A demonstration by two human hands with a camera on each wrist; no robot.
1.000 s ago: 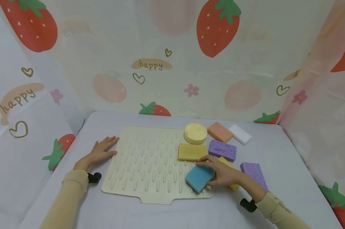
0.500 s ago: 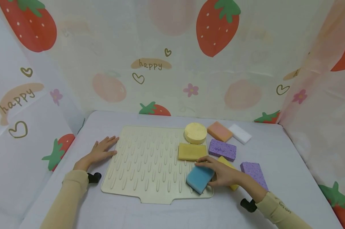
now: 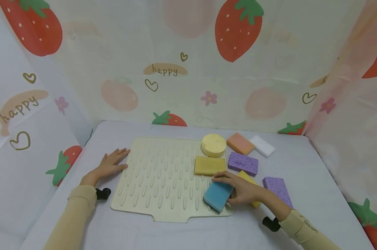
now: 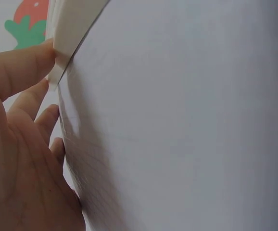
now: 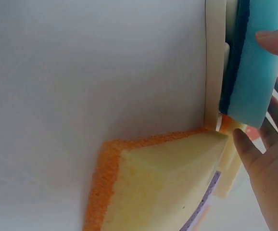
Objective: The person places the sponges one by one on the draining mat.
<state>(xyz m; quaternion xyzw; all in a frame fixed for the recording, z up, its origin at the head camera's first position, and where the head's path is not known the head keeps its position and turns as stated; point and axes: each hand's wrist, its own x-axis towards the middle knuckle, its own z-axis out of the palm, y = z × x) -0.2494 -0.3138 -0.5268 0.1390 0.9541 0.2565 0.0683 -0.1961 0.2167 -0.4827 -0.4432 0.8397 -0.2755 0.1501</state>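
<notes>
A cream ribbed mat point(image 3: 163, 180) lies on the white-covered table. My left hand point(image 3: 111, 164) rests beside its left edge, fingers extended; in the left wrist view the thumb point(image 4: 26, 67) touches the mat's rim point(image 4: 71, 36). My right hand point(image 3: 243, 187) holds a blue sponge point(image 3: 218, 195) with a dark underside between thumb and fingers, at the mat's front right corner. In the right wrist view the sponge point(image 5: 257, 67) sits over the mat's edge point(image 5: 216, 72). Behind it on the mat lie a yellow rectangular sponge point(image 3: 209, 166) and a round pale-yellow sponge point(image 3: 213, 145).
Right of the mat lie two purple sponges point(image 3: 243, 164) point(image 3: 277, 190), an orange sponge point(image 3: 240, 143) and a white one point(image 3: 262, 146). A yellow sponge point(image 5: 163, 178) with an orange layer is partly hidden under my right hand in the head view. A strawberry-print cloth point(image 3: 176, 41) surrounds the table.
The blue sponge has turned slightly on the mat, its front corner shifting a little to the right, with my right hand still holding it. My left hand has not moved.
</notes>
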